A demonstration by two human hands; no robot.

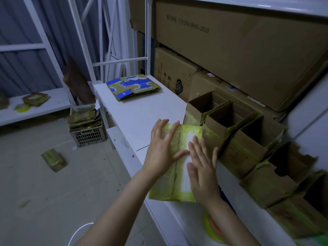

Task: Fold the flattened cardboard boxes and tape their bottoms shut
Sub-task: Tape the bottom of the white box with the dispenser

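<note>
Two hands lie flat with straight fingers on a green-taped cardboard box (168, 185) at the near edge of a white table (140, 110). The left hand (160, 150) covers the box's left half. The right hand (202, 173) is beside it, over a pale strip (184, 183) down the middle. At two o'clock from the box, just beside it, runs a row of open-topped folded boxes (248, 139). At eleven o'clock, farther along the table, lies a stack of flattened boxes (133, 87). At five o'clock a tape roll (212, 226) shows, partly hidden by the right forearm.

box (170, 174) on shelf (134, 110), folded boxes (248, 139) right, flat stack (133, 87) behind.
</note>
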